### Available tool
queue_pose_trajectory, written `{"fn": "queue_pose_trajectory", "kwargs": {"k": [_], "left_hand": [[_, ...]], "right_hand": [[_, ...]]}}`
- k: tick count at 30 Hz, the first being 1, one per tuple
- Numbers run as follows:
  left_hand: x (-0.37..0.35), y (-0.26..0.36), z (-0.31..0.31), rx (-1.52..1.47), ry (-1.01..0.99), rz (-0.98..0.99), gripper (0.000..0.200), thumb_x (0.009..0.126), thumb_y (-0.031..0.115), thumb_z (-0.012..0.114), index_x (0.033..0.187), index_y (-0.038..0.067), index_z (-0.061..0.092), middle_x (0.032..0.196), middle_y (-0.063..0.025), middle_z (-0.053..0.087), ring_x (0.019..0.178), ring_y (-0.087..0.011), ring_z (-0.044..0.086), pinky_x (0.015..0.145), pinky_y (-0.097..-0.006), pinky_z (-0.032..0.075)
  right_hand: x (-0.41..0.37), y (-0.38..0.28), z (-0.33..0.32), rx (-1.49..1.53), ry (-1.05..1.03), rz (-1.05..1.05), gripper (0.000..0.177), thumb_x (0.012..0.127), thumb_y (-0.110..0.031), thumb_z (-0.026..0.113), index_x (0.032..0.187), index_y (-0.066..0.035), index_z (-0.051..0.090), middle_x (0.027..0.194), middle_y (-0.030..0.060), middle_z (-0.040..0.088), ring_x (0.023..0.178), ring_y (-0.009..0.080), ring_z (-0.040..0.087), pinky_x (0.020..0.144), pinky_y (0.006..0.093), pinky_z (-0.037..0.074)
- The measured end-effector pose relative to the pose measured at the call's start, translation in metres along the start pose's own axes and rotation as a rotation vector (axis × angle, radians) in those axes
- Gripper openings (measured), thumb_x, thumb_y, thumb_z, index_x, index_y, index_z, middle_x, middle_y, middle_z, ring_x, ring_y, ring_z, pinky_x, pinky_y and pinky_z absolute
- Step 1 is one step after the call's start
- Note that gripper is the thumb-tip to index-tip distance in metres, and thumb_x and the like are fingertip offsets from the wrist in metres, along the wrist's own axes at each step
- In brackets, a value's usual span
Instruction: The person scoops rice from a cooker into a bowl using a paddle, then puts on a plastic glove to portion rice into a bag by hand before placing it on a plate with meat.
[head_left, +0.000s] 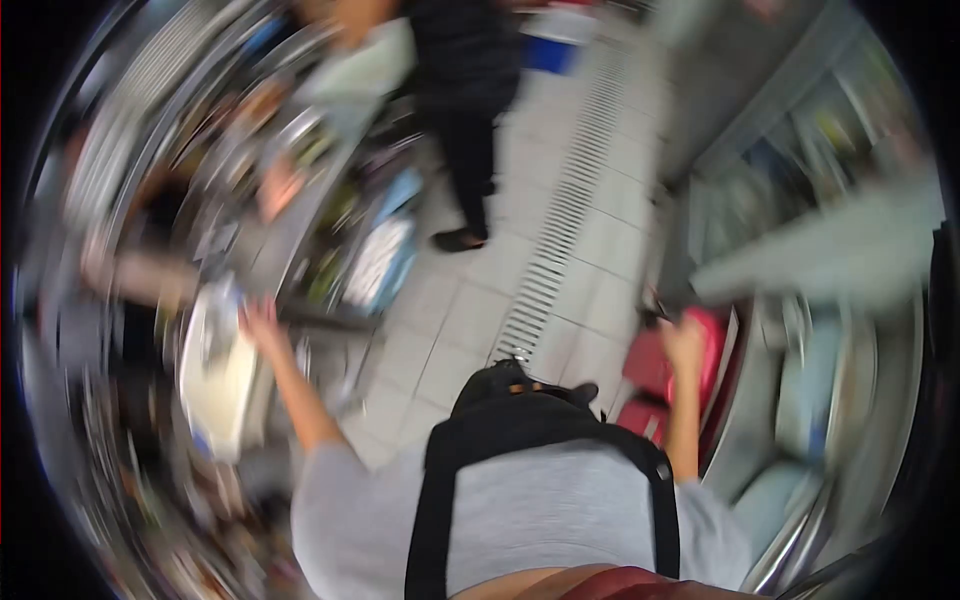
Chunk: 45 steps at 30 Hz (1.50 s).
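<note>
My left hand (262, 322) is stretched out at the right edge of a white tray or board (215, 375) on the left-hand counter. Its fingers look spread; whether they press on that edge is blurred. My right hand (685, 342) is lowered beside a bright red, rounded object (712, 350) on the right. Its fingers appear curled, and a small dark, thin thing (655, 308) sticks out near them, too smeared to name. Darker red boxes or panels (650, 362) lie just left of that hand.
A tiled floor (430, 350) with a long drain grate (565, 200) runs between the counters. Ahead stands a person in black (465, 90). Another person's forearm (150, 278) reaches in from the left. Open shelving or a fridge (800, 170) lines the right side.
</note>
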<state>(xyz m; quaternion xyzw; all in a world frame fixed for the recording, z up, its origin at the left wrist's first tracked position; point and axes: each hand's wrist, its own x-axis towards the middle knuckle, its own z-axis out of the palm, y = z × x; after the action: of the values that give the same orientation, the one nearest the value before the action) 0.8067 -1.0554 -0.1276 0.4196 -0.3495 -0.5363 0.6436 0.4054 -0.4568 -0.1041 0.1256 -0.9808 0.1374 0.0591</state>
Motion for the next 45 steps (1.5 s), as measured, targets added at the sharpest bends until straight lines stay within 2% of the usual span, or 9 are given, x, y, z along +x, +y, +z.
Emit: {"fn": "queue_pose_trajectory", "kwargs": {"k": [5,8,15,21,33,35,36,38,45], "left_hand": [[-0.154,-0.183,0.060,0.533,-0.762,-0.540,0.044,0.089,0.018,0.055,0.127,0.002,0.039,0.114,-0.0120,0.049,0.097,-0.0237,0.054,0.076,-0.0365,0.053],[-0.298,-0.165,0.128,0.544,-1.373,-0.707,0.036,0.090,0.009,0.051,0.125,0.000,0.042,0.112,-0.0150,0.054,0.083,-0.0202,0.060,0.068,-0.0290,0.053],[-0.479,-0.115,0.205,0.409,-2.166,-0.648,0.032,0.092,0.010,0.049,0.123,0.001,0.047,0.109,-0.0134,0.058,0.078,-0.0157,0.060,0.068,-0.0251,0.052],[-0.624,-0.074,0.165,0.402,-2.451,-0.638,0.031,0.092,0.011,0.048,0.122,0.002,0.048,0.108,-0.0130,0.059,0.079,-0.0164,0.061,0.067,-0.0258,0.052],[-0.786,-0.009,0.045,0.579,-2.345,-0.936,0.029,0.092,0.015,0.050,0.119,0.006,0.051,0.107,-0.0099,0.061,0.081,-0.0158,0.063,0.067,-0.0253,0.051],[-0.786,-0.006,0.045,0.583,-2.324,-0.920,0.029,0.092,0.014,0.050,0.119,0.006,0.051,0.107,-0.0098,0.061,0.081,-0.0159,0.063,0.067,-0.0253,0.051],[-0.787,-0.007,0.047,0.573,-2.309,-0.902,0.029,0.091,0.014,0.050,0.119,0.006,0.051,0.107,-0.0097,0.061,0.082,-0.0160,0.063,0.067,-0.0254,0.051],[-0.789,-0.009,0.053,0.613,-2.241,-0.866,0.029,0.091,0.014,0.050,0.119,0.006,0.051,0.107,-0.0100,0.061,0.081,-0.0159,0.062,0.067,-0.0254,0.051],[-0.835,0.019,0.069,0.389,-2.345,-0.596,0.029,0.091,0.015,0.050,0.119,0.005,0.053,0.106,-0.0082,0.063,0.084,-0.0148,0.062,0.070,-0.0254,0.049]], "right_hand": [[-0.123,-0.005,0.042,0.095,-0.482,0.365,0.054,0.077,-0.044,0.064,0.097,0.006,0.060,0.104,0.0270,0.057,0.105,0.0364,0.054,0.085,0.0463,0.046],[-0.163,-0.018,-0.009,0.219,-0.563,0.613,0.052,0.077,-0.039,0.064,0.106,0.004,0.060,0.122,0.0253,0.047,0.109,0.0378,0.053,0.087,0.0434,0.047],[-0.260,0.083,-0.135,0.177,0.291,1.022,0.047,0.078,-0.038,0.062,0.108,-0.003,0.058,0.107,0.0262,0.053,0.100,0.0400,0.054,0.086,0.0448,0.046],[-0.469,0.262,-0.292,-0.441,1.085,1.223,0.059,0.072,-0.030,0.069,0.119,0.000,0.051,0.109,0.0269,0.050,0.101,0.0405,0.050,0.088,0.0445,0.042],[-0.635,0.551,-0.395,-0.371,1.023,1.748,0.081,0.068,-0.065,0.062,0.124,-0.007,0.053,0.116,0.0288,0.053,0.114,0.0395,0.048,0.096,0.0406,0.038],[-0.654,0.572,-0.408,-0.112,0.458,1.434,0.061,0.074,-0.060,0.059,0.108,-0.010,0.064,0.100,0.0227,0.062,0.099,0.0354,0.058,0.085,0.0418,0.045],[-0.649,0.565,-0.419,-0.113,0.449,1.432,0.061,0.074,-0.060,0.059,0.108,-0.010,0.064,0.100,0.0227,0.062,0.099,0.0354,0.058,0.085,0.0418,0.045],[-0.630,0.537,-0.447,-0.449,0.982,1.388,0.047,0.081,-0.053,0.053,0.092,-0.010,0.068,0.081,0.0166,0.065,0.083,0.0346,0.063,0.074,0.0401,0.048],[-0.606,0.525,-0.438,-0.571,1.635,0.861,0.022,0.086,-0.022,0.058,0.087,-0.003,0.067,0.083,0.0131,0.067,0.073,0.0255,0.062,0.070,0.0362,0.048]]}}
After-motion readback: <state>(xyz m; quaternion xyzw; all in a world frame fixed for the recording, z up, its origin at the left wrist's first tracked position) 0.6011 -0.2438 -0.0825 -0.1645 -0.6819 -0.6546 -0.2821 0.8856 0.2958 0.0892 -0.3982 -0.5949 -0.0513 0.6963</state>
